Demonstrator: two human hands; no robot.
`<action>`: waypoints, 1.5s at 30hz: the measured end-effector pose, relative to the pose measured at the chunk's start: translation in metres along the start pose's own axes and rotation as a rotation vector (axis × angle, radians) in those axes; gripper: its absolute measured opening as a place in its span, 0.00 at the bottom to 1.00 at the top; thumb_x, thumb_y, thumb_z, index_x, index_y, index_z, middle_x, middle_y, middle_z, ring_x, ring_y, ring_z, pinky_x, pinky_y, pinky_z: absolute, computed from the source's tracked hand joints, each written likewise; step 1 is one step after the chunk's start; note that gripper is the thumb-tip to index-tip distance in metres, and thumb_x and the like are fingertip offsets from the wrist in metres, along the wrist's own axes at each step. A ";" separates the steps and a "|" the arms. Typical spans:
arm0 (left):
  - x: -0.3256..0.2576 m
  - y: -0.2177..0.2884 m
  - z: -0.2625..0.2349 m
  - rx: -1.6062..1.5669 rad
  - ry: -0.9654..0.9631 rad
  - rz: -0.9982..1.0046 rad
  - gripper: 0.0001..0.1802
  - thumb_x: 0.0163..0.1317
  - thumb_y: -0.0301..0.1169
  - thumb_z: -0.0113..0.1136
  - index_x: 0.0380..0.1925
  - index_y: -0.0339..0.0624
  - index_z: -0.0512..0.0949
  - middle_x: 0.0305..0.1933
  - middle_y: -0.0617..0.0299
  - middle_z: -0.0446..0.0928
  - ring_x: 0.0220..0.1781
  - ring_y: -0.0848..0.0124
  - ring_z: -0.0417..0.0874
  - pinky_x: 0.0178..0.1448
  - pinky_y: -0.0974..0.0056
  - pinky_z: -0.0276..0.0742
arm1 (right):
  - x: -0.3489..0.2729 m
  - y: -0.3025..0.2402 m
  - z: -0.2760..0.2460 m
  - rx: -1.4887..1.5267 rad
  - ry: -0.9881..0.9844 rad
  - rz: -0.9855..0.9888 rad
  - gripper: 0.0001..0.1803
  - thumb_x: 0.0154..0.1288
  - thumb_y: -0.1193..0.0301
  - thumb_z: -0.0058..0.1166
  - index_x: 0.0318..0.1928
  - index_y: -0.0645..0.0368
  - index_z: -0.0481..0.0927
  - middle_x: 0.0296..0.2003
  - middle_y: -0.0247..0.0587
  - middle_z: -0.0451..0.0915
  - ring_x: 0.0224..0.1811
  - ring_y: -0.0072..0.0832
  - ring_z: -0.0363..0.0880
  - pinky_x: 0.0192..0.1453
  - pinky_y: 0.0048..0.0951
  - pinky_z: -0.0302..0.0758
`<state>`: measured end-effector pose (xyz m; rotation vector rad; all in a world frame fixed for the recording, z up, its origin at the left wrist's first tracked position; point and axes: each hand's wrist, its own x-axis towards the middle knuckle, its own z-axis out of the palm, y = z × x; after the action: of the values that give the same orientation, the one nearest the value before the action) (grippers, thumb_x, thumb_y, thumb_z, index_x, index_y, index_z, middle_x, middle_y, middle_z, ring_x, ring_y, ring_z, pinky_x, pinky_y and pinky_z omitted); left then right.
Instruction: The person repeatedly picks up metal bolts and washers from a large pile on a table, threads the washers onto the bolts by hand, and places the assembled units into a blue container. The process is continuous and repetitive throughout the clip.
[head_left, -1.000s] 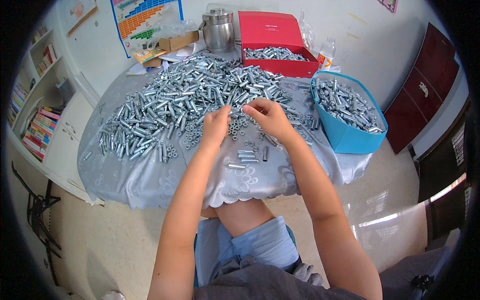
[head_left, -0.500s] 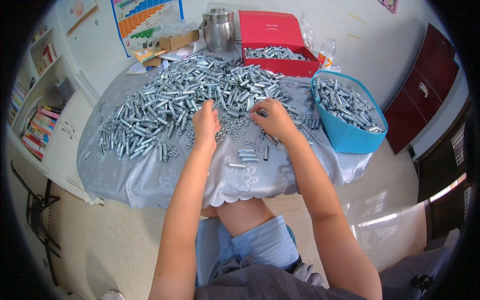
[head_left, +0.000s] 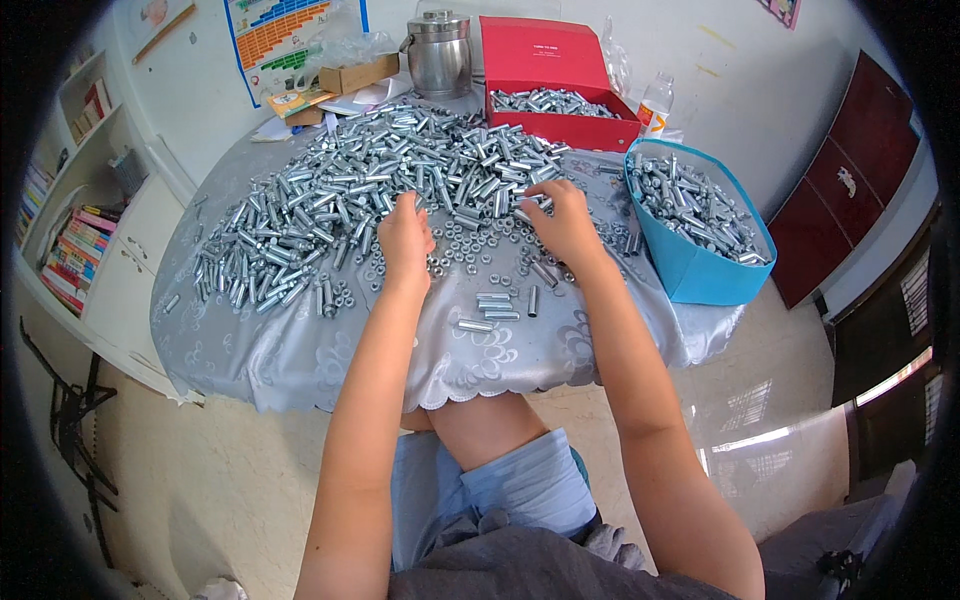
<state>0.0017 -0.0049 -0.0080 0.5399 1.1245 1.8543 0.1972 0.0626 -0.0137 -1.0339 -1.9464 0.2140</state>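
Observation:
A big heap of silver metal sleeves and bolts (head_left: pixel 350 180) covers the far half of a round table with a grey cloth (head_left: pixel 300 350). Loose nuts (head_left: pixel 480 262) lie scattered in front of the heap. My left hand (head_left: pixel 405 238) rests palm down at the heap's near edge, its fingertips curled in among the pieces and hidden. My right hand (head_left: pixel 565 222) reaches to the heap's right side, thumb and fingers pinched on a sleeve. A few sleeves (head_left: pixel 495 305) lie side by side nearer me, between my forearms.
A blue bin (head_left: pixel 700 275) holding several metal parts stands at the table's right edge. A red box (head_left: pixel 560 130) with more parts, a steel pot (head_left: pixel 440 55), a small bottle (head_left: pixel 655 105) and a cardboard box (head_left: pixel 355 75) sit at the back. Bookshelves (head_left: pixel 70 260) stand on the left.
Both hands have moved apart and farther away from me, from the scattered nuts in the middle to the edge of the heap.

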 end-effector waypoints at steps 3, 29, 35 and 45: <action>0.002 -0.001 0.001 -0.002 0.023 -0.017 0.17 0.54 0.42 0.53 0.16 0.42 0.65 0.17 0.67 0.63 0.12 0.82 0.55 0.15 0.73 0.50 | 0.001 0.004 -0.004 -0.060 0.029 0.094 0.13 0.51 0.67 0.56 0.38 0.56 0.78 0.40 0.49 0.75 0.49 0.47 0.68 0.53 0.44 0.65; 0.004 -0.013 0.007 0.174 -0.005 0.130 0.24 0.56 0.42 0.52 0.06 0.46 0.61 0.09 0.71 0.57 0.10 0.80 0.55 0.25 0.72 0.66 | -0.011 -0.005 0.020 -0.418 -0.121 -0.055 0.09 0.48 0.65 0.59 0.34 0.41 0.83 0.47 0.38 0.71 0.53 0.39 0.63 0.56 0.42 0.56; 0.001 -0.014 0.009 0.192 -0.019 0.120 0.24 0.56 0.41 0.52 0.06 0.46 0.60 0.08 0.72 0.56 0.11 0.80 0.55 0.29 0.72 0.66 | -0.009 -0.003 0.021 -0.412 -0.079 -0.088 0.08 0.46 0.64 0.61 0.31 0.45 0.83 0.42 0.36 0.73 0.50 0.37 0.65 0.53 0.42 0.57; 0.005 -0.022 0.004 0.339 -0.084 0.157 0.22 0.56 0.43 0.53 0.21 0.31 0.76 0.22 0.64 0.73 0.29 0.75 0.71 0.37 0.70 0.66 | -0.008 -0.004 0.020 -0.326 -0.076 -0.119 0.10 0.46 0.65 0.61 0.33 0.43 0.83 0.38 0.34 0.73 0.48 0.36 0.66 0.52 0.39 0.59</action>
<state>0.0123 0.0058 -0.0255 0.9137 1.3822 1.7613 0.1812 0.0592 -0.0285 -1.1250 -2.1506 -0.1370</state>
